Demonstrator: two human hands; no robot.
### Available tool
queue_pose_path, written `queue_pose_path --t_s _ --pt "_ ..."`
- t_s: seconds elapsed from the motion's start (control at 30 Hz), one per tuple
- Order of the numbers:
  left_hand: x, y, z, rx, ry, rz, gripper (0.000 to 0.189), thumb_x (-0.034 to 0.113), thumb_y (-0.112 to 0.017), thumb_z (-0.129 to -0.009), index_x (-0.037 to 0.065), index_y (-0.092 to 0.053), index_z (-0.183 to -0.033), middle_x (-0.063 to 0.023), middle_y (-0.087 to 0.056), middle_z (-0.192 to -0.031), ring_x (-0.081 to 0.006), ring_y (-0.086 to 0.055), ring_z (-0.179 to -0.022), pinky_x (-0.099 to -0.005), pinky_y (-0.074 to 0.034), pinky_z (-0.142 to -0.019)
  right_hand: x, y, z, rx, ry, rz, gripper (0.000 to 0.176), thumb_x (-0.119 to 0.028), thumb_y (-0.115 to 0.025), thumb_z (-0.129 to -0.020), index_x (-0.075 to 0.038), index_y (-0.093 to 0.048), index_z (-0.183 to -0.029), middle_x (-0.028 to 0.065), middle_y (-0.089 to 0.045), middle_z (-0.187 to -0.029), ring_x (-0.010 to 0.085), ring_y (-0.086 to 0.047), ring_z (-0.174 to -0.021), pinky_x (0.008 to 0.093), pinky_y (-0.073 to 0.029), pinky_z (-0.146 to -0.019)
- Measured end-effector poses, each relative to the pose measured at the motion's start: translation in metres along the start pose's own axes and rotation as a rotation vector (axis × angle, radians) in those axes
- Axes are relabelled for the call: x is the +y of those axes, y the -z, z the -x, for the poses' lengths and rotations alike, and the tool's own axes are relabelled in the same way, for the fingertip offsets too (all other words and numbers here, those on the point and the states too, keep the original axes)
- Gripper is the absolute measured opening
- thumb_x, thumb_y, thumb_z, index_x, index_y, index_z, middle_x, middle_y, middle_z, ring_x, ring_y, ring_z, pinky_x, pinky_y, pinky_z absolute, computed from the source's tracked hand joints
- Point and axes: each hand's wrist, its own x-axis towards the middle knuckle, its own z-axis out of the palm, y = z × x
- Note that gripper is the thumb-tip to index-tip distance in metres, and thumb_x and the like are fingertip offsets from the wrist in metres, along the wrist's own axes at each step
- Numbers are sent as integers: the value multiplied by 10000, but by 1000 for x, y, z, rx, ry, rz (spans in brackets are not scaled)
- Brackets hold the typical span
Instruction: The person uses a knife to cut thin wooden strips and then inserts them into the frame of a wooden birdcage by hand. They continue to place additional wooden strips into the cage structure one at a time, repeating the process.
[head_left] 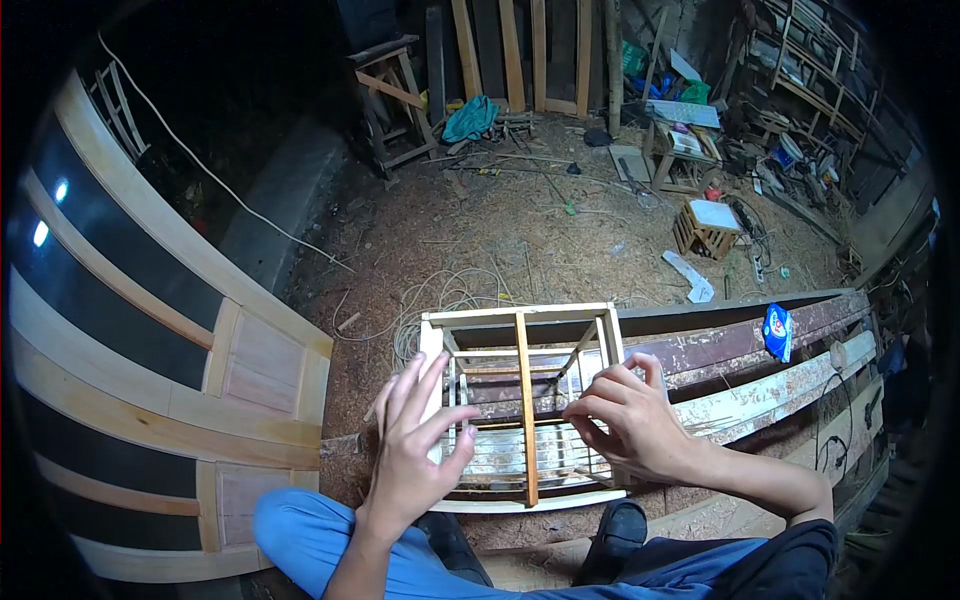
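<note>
A small open wooden frame of pale strips lies in front of me across the planks, between my hands. Down its middle runs a narrow orange-brown slat, from the far rail to the near one. My left hand is over the frame's left side, fingers spread and thumb apart, holding nothing visible. Over the right side is my right hand, its fingers loosely curled and apart, with nothing showing in them. Its fingertips overlap the frame's right side in this view, and its palm is hidden.
Weathered planks stretch right beneath the frame, with a blue packet on them. At left are pale panelled wooden doors. Loose cord lies on the littered ground beyond. A slatted crate and a low stool stand farther back.
</note>
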Motion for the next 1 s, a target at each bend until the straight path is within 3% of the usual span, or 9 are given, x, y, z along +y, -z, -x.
queue_pose_path --t_s 0.3,0.53,0.73,1.0 --pt "5 -7 -3 -143 32 49 154 162 -719 -973 105 -813 -1081 -137 -637 -1543 -326 -470 -1538 -565 -190 -1300 4 4 -3 -125 -22 -95 94 -161 -711 -1035 -133 -719 -1125 23 -623 -970 204 -598 -1033 477 -267 -1028" --pt "6 -9 -5 -197 76 106 126 159 -709 -1000 108 -809 -1057 -37 -760 -1372 -285 -549 -1476 -593 -164 -1293 12 1 0 -118 8 -217 143 -142 -714 -1030 -132 -689 -1171 29 -606 -1009 201 -590 -1043 475 -260 -1014" --pt "9 -7 -8 -222 127 143 141 164 -704 -1013 127 -833 -1058 -2 -821 -1211 -260 -568 -1466 -599 -160 -1288 11 -1 -1 -83 5 -246 145 -142 -726 -1022 -124 -687 -1160 24 -590 -999 202 -577 -1047 480 -261 -1002" --pt "11 -9 -11 -198 132 144 125 160 -717 -997 116 -831 -1026 4 -826 -1184 -263 -598 -1435 -595 -179 -1275 12 0 0 -122 -44 -292 128 -148 -725 -1026 -126 -690 -1148 22 -569 -1011 216 -548 -1086 477 -262 -995"
